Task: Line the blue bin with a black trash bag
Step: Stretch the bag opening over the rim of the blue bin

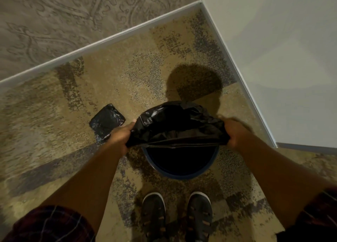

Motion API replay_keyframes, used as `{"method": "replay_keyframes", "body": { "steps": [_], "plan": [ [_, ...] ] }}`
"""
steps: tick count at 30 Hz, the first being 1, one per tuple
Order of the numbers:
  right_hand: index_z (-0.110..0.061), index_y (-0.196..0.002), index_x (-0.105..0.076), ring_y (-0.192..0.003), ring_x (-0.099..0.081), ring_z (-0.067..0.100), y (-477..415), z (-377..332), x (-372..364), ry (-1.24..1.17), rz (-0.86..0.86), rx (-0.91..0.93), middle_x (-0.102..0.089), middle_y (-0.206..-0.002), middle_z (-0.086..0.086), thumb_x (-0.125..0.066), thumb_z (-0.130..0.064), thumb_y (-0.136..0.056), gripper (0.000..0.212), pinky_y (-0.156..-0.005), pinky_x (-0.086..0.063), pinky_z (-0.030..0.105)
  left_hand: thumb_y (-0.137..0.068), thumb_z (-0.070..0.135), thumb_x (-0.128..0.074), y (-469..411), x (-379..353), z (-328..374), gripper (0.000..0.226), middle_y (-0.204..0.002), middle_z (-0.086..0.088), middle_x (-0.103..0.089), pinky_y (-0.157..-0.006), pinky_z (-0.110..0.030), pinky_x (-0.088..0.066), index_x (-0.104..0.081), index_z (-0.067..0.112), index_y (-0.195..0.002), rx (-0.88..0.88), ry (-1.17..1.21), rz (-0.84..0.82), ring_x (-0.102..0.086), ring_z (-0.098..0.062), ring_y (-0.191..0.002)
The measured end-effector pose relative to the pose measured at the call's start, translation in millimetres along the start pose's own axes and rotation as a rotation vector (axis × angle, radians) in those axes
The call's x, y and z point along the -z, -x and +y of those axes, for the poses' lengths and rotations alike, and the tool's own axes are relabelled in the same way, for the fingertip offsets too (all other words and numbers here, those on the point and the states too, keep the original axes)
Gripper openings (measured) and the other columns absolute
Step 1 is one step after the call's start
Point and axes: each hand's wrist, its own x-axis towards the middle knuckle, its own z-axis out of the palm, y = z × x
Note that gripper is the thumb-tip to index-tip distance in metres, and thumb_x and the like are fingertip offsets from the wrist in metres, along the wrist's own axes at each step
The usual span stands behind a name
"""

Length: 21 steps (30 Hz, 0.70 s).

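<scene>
1. Bin (182,173) sits on the carpet (54,114) just ahead of our shoes (176,216), near the wall corner; only its near blue rim shows, the rest lies under the plastic.
2. We've got the bag (175,125) stretched across the bin's mouth, the far side already draped over the far rim by the look of it, the near hem pulled taut in a straight line between our fists.
3. For this step we judge the thing to do is keep that hem wide, bring it toward us and down, and hook it over the near rim evenly on both sides, so the bag doesn't slip in.
4. Both forearms reach forward and down, well apart, matching the bin's width.
5. Left hand (121,135) is closed on the bag's left edge, knuckles up, thumb toward the plastic.
6. Right hand (235,134) is clenched on the right edge, a bit blurred, so we can't read the fingers.
7. A folded spare bag (106,122) lies on the carpet just left of our left hand, apart from the bin.
</scene>
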Motion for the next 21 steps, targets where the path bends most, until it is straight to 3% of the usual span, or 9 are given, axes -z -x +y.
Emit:
{"method": "replay_keyframes", "body": {
  "steps": [1,3,6,8,12,15,18,21],
  "plan": [
    [-0.008,-0.122,-0.072,-0.102,-0.075,0.038,2.5,7.0,3.9,-0.029,-0.037,-0.009,-0.075,-0.119,0.019,-0.064,-0.044,-0.1,0.042,-0.083,-0.06,0.048,-0.095,0.04,-0.076,3.9,3.4,-5.1,0.037,-0.118,-0.016,-0.08,-0.1,-0.053,-0.06,-0.08,0.008,-0.114,-0.006,-0.023,-0.015,-0.079,-0.033,-0.103],
    [-0.012,-0.127,-0.071,-0.113,-0.072,0.04,9.6,21.8,12.7,-0.089,-0.127,-0.02,-0.075,-0.125,0.018,-0.06,-0.058,-0.097,0.056,-0.086,-0.061,0.049,-0.091,0.058,-0.072,15.0,9.1,-12.9,0.054,-0.125,-0.012,-0.078,-0.101,-0.047,-0.058,-0.079,0.013,-0.12,0.028,-0.065,-0.103,-0.076,-0.032,-0.112],
    [-0.017,-0.126,-0.072,-0.1,-0.078,0.03,24.1,38.7,28.1,-0.2,-0.232,0.015,-0.078,-0.119,0.011,-0.063,-0.064,-0.09,0.059,-0.072,-0.064,0.041,-0.066,0.086,-0.072,34.9,16.5,-21.9,0.073,-0.109,-0.004,-0.078,-0.076,-0.038,-0.055,-0.081,0.027,-0.108,0.138,-0.137,-0.209,-0.07,-0.023,-0.093],
    [-0.021,-0.121,-0.073,-0.087,-0.075,0.025,36.3,45.1,35.6,-0.192,-0.219,0.039,-0.079,-0.106,0.006,-0.069,-0.064,-0.084,0.056,-0.069,-0.058,0.037,-0.057,0.088,-0.074,45.6,20.8,-26.4,0.075,-0.106,-0.001,-0.081,-0.074,-0.039,-0.056,-0.081,0.031,-0.105,0.197,-0.142,-0.238,-0.069,-0.023,-0.091],
    [-0.017,-0.109,-0.069,-0.073,-0.066,0.018,56.9,54.7,37.9,-0.147,-0.168,0.056,-0.07,-0.087,0.004,-0.076,-0.036,-0.086,0.03,-0.062,-0.054,0.033,-0.067,0.059,-0.087,62.1,23.7,-31.8,0.071,-0.118,-0.005,-0.074,-0.077,-0.042,-0.057,-0.071,0.021,-0.125,0.273,-0.099,-0.204,-0.068,-0.025,-0.096],
    [-0.014,-0.109,-0.066,-0.067,-0.067,0.016,69.8,60.4,31.8,-0.163,-0.133,0.085,-0.07,-0.087,0.004,-0.07,-0.021,-0.095,0.016,-0.059,-0.055,0.03,-0.085,0.036,-0.082,73.7,20.7,-39.8,0.042,-0.114,-0.007,-0.071,-0.076,-0.041,-0.054,-0.07,0.016,-0.119,0.291,-0.001,-0.149,-0.066,-0.024,-0.091],
    [-0.014,-0.12,-0.062,-0.084,-0.071,0.022,74.2,66.3,24.4,-0.291,-0.081,0.057,-0.074,-0.103,0.008,-0.062,-0.02,-0.103,0.018,-0.059,-0.061,0.033,-0.099,0.021,-0.07,84.2,18.7,-46.7,0.023,-0.105,-0.01,-0.071,-0.072,-0.04,-0.055,-0.067,0.012,-0.12,0.259,0.107,-0.097,-0.065,-0.024,-0.085],
    [-0.013,-0.133,-0.058,-0.098,-0.07,0.027,75.0,77.1,17.2,-0.46,-0.032,0.011,-0.07,-0.117,0.01,-0.052,-0.021,-0.108,0.027,-0.069,-0.058,0.041,-0.105,0.011,-0.057,93.4,18.6,-54.7,0.02,-0.111,-0.014,-0.07,-0.078,-0.044,-0.057,-0.063,0.011,-0.124,0.225,0.31,-0.106,-0.068,-0.029,-0.092]
  ]
}}
